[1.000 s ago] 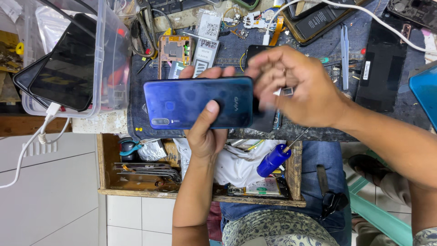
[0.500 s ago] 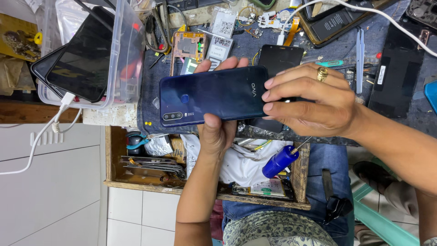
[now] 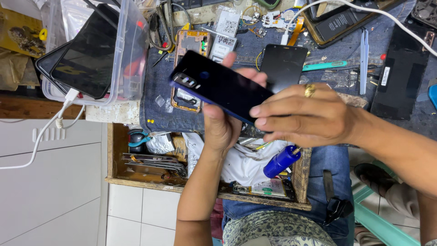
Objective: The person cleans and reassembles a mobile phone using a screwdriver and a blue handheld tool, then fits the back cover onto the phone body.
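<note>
My left hand [image 3: 223,125] grips a dark blue phone [image 3: 218,84] from below, back cover up, with the camera module [image 3: 184,80] at its left end. The phone is tilted, left end higher, above a denim-covered bench [image 3: 157,98]. My right hand [image 3: 309,116], wearing a gold ring [image 3: 310,90], pinches the phone's right end with its fingertips. The same hand keeps a blue-handled screwdriver [image 3: 282,161] tucked under the palm, handle pointing down towards the drawer.
A clear plastic box [image 3: 132,50] with dark phones stands at the left. An orange phone frame [image 3: 189,43], a black screen [image 3: 283,64], a teal tool [image 3: 325,66], tweezers [image 3: 364,45] and a black panel [image 3: 400,77] lie on the bench. An open wooden drawer [image 3: 114,155] holds parts.
The phone has turned from level to tilted, its camera end rising to the left. My right hand has slid down along its right end, still holding the screwdriver.
</note>
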